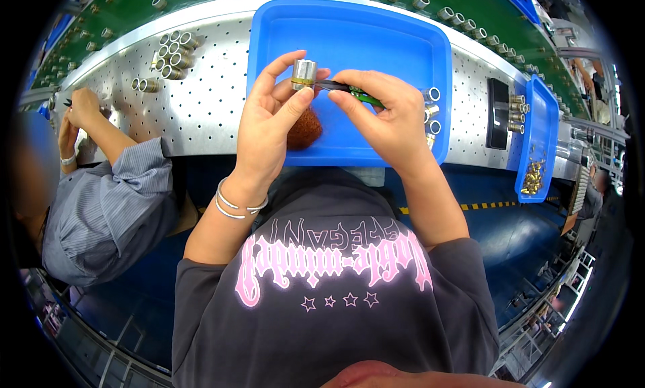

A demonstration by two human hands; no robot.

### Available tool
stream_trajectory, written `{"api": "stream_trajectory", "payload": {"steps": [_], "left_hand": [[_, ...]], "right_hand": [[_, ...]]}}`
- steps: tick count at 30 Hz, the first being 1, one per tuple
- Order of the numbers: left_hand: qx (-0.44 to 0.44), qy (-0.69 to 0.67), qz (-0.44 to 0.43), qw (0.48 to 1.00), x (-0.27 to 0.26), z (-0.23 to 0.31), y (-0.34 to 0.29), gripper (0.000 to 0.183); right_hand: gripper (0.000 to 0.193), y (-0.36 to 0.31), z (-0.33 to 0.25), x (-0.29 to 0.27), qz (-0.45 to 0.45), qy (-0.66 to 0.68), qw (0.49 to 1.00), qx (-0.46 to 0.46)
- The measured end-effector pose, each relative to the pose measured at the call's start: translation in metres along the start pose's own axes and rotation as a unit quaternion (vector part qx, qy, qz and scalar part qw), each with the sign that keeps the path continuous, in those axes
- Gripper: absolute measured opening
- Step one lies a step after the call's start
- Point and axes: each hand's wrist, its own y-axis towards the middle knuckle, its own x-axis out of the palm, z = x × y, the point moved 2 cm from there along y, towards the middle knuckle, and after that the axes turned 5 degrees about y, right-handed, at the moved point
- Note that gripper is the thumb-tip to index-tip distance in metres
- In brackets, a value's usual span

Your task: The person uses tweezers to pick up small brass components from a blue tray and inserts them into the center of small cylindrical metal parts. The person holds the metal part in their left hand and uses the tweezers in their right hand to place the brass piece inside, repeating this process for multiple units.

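Observation:
My left hand (272, 112) is closed round a short silver metal cylinder (304, 71) with a yellowish band near its lower end. It is held upright between thumb and fingers, above the blue tray (349, 10). In my right hand (384, 106) is a slim tool with a dark tip and black-and-green handle (366, 98), pinched between thumb and fingers. Its tip points left and meets the cylinder near the band; whether it touches is too small to tell. Below my left hand a reddish-brown fuzzy pad (306, 131) lies in the tray, partly hidden.
Several metal cylinders (433, 94) lie at the tray's right side, others (176, 55) on the perforated metal table (215, 85). A black flat case (497, 112) and a smaller blue tray (525, 180) of brass-coloured parts stand right. A co-worker (107, 206) sits left; a green conveyor (222, 0) runs behind.

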Motion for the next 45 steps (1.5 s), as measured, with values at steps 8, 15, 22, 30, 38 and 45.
{"api": "stream_trajectory", "payload": {"steps": [8, 15, 22, 30, 38, 45], "left_hand": [[-0.002, 0.005, -0.003, 1.0, -0.0003, -0.0011, -0.0014, 0.046], [0.001, 0.006, -0.002, 1.0, 0.0012, -0.0015, -0.002, 0.046], [0.002, 0.002, -0.002, 1.0, 0.0013, -0.0021, -0.0017, 0.046], [-0.003, 0.004, -0.003, 1.0, 0.0015, 0.0005, -0.0013, 0.045], [-0.006, -0.003, -0.002, 1.0, 0.0027, 0.002, -0.0019, 0.046], [0.004, 0.014, 0.015, 1.0, 0.0014, 0.0003, -0.0006, 0.044]], "right_hand": [[0.014, -0.001, -0.0001, 0.0013, -0.003, 0.007, 1.0, 0.011], [0.014, -0.0021, 0.0006, 0.0007, 0.004, 0.011, 1.0, 0.013], [0.015, -0.0022, 0.0018, 0.0009, 0.004, 0.019, 1.0, 0.019], [0.015, -0.0006, -0.0003, -0.0003, 0.001, 0.018, 1.0, 0.024], [0.014, -0.0002, -0.0015, -0.0008, -0.001, 0.023, 0.999, 0.034], [0.017, 0.0005, -0.0023, -0.0056, -0.007, 0.033, 0.996, 0.083]]}}
